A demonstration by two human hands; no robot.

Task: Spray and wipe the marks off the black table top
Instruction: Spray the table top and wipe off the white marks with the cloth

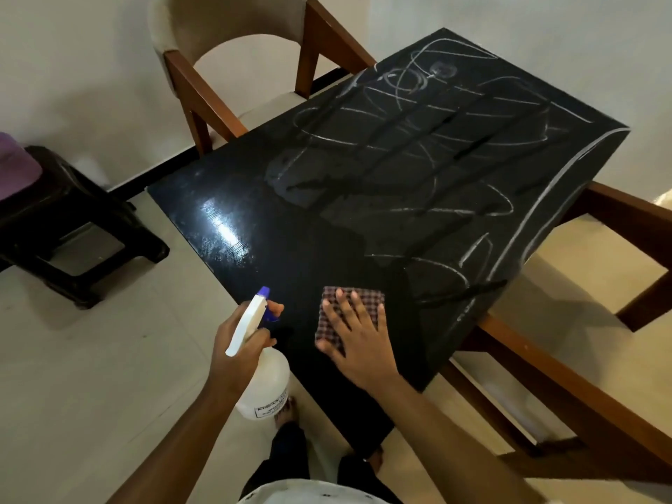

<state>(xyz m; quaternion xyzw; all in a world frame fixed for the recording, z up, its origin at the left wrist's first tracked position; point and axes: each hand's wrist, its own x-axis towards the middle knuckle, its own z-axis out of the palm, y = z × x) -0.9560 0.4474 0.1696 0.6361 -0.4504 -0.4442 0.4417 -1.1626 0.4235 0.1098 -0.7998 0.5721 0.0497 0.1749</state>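
**Black bench top (309, 249) being wiped at its near end**

White marks (418, 140) are sprawling across the far half of the bench, while the near part is shining dark. The right hand (360, 343) is pressing flat on a checked cloth (368, 296) close to the near edge, its fingers (340, 300) lying straight and spread apart. The left hand (232, 354) is gripping the neck of a white spray bottle (263, 380) just off the bench's near-left edge, fingers curling round it, forefinger resting on the blue trigger (271, 314).

The glossy black table top (254, 220) fills mid-frame, with white scribbled marks (418, 140) across its upper right and a checked cloth (368, 297) lying flat near its lower edge.
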